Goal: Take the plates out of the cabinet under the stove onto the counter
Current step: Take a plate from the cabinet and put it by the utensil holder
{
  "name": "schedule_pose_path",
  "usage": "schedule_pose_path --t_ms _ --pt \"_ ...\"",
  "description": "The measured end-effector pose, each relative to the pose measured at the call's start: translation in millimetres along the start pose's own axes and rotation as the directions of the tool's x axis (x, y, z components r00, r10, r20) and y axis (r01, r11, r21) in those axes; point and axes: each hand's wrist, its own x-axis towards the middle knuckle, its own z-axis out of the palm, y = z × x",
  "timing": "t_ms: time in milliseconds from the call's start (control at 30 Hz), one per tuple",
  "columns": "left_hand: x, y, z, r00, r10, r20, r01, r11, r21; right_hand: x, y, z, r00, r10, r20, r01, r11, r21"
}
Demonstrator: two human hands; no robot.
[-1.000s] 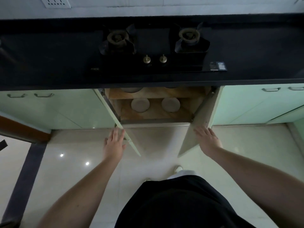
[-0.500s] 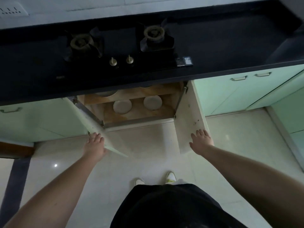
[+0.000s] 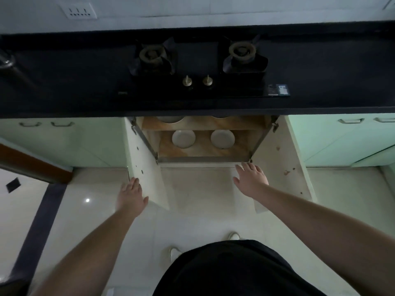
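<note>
Under the two-burner stove (image 3: 198, 67) the cabinet (image 3: 203, 154) stands with both doors swung wide. Two pale round plates lie on its lower wooden shelf, the left plate (image 3: 183, 139) and the right plate (image 3: 222, 139). Edges of more dishes (image 3: 170, 119) show on the upper shelf, mostly hidden by the counter edge. My left hand (image 3: 131, 196) rests flat against the outer edge of the left door (image 3: 147, 171), fingers apart. My right hand (image 3: 251, 178) hovers open in front of the cabinet, just inside the right door (image 3: 282, 163), holding nothing.
The black counter (image 3: 331, 67) runs the full width above, with stove knobs (image 3: 196, 81) near its front edge. Pale green closed cabinets (image 3: 64, 142) flank the open one. Tiled floor and my shoes (image 3: 175, 252) lie below; a brown door frame (image 3: 32, 163) is at left.
Both doors have swung further open. My right hand has left the right door and moved inward toward the cabinet opening. My left hand stays at the left door's edge.
</note>
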Motion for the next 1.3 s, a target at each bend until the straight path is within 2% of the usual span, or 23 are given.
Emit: schedule_pose_path --t_ms 133,333,600,700,933,1100,1300 --pt "-9.8 -33.9 18.3 1.000 -0.003 0.019 0.002 1.000 0.006 9.3 -60.6 -16.4 0.998 -0.027 -0.058 0.030 0.998 0.056" --pt "-10.4 -95.7 39.0 0.998 0.065 -0.022 -0.067 0.993 -0.100 16.7 -138.7 -27.6 0.991 -0.089 -0.097 0.089 0.996 -0.005" --pt "-6.5 -144.7 65.3 0.998 0.050 -0.042 -0.055 0.990 -0.131 16.0 -192.3 -27.6 0.990 -0.110 -0.093 0.106 0.994 -0.038" --pt "-3.2 -145.8 59.1 0.999 0.029 -0.045 -0.035 0.990 -0.134 17.1 -202.2 -30.2 0.988 -0.109 -0.108 0.105 0.993 -0.049" --pt "10.5 -126.8 34.0 0.992 0.071 -0.105 -0.090 0.979 -0.183 20.7 -213.0 -41.3 0.985 -0.103 -0.138 0.098 0.994 -0.044" --pt "30.0 -109.3 -1.5 0.969 0.125 -0.212 -0.176 0.954 -0.243 24.9 -204.5 -48.7 0.979 -0.100 -0.176 0.100 0.995 -0.009" --pt "63.9 -79.5 -57.9 0.927 0.099 -0.362 -0.226 0.918 -0.328 49.4 -186.6 -59.8 0.968 -0.083 -0.238 0.096 0.994 0.046"
